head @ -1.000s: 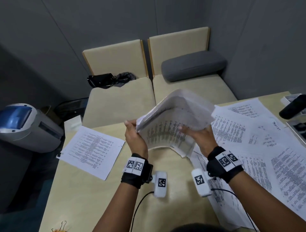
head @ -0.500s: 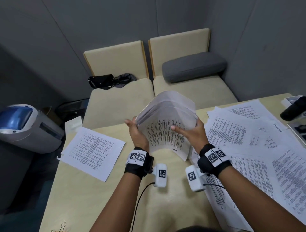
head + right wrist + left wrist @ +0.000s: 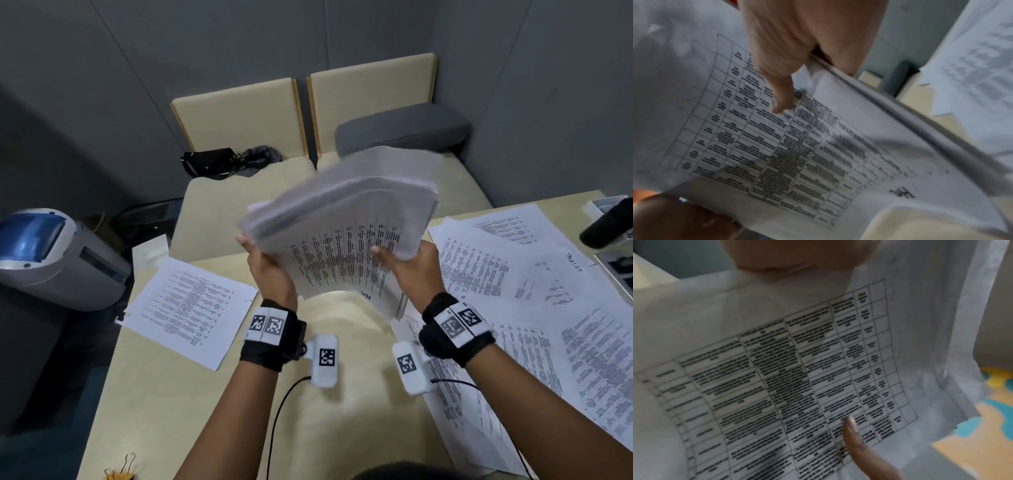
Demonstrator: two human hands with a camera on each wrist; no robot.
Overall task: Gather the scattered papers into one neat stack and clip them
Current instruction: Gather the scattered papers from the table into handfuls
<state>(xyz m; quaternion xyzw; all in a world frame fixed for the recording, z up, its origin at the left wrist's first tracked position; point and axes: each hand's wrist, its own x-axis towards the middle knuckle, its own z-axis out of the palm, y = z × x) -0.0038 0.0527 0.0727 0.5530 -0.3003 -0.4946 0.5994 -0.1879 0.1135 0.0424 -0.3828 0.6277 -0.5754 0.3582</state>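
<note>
I hold a thick stack of printed papers [image 3: 346,219] up over the table [image 3: 191,404], bent into an arch with its top edge blurred. My left hand [image 3: 265,263] grips its left side and my right hand [image 3: 402,265] grips its right side, thumb on the printed table. The left wrist view shows that printed sheet [image 3: 797,378] close up. In the right wrist view my right thumb [image 3: 781,97] presses the sheet [image 3: 777,154]. One loose sheet [image 3: 188,305] lies at the left. Several scattered sheets [image 3: 534,298] cover the right. Binder clips [image 3: 120,471] lie at the near left edge.
Two beige seats [image 3: 246,212] stand beyond the table, with a black bag [image 3: 212,162] and a grey cushion [image 3: 400,128] on them. A grey and blue machine [image 3: 51,253] stands on the floor at the left. A dark object [image 3: 608,224] sits at the table's far right.
The stack has come up a little and its top has fanned out to the right, now blurred. My hands have moved slightly apart and still hold both sides.
</note>
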